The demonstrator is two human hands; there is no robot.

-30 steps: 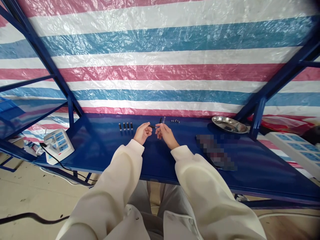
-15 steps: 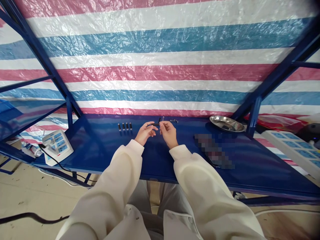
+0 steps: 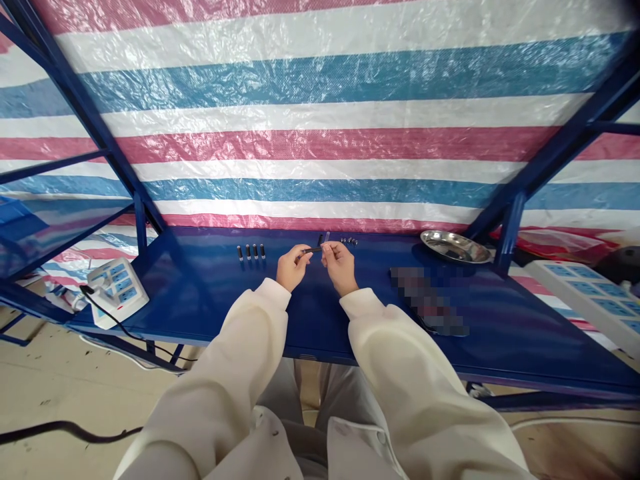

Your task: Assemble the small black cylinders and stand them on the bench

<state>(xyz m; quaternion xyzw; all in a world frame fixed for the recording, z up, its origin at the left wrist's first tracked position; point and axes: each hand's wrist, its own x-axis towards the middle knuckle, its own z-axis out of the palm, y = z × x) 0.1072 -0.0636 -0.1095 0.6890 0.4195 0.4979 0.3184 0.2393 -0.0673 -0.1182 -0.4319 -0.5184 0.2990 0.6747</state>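
Between my two hands, above the blue table, is a thin black pen-like rod. My left hand pinches its left end, thumb against the fingers. At the other end, the fingertips of my right hand close on the rod and partly cover it. Just behind my fingers lie a small black piece and a clear, narrow piece. Off to the left, several short black cylinders with silvery ends stand in a row. Several tiny shiny metal parts lie right of my right hand.
A round steel dish sits at the back right. In front of it lies a dark, blurred-out flat object. White power strips occupy the left end and far right. A striped plastic sheet hangs behind the table.
My left hand's fingers, looser and more spread before, have closed into a pinch on the rod. The rod now slants slightly. My right hand stays nearly in place.
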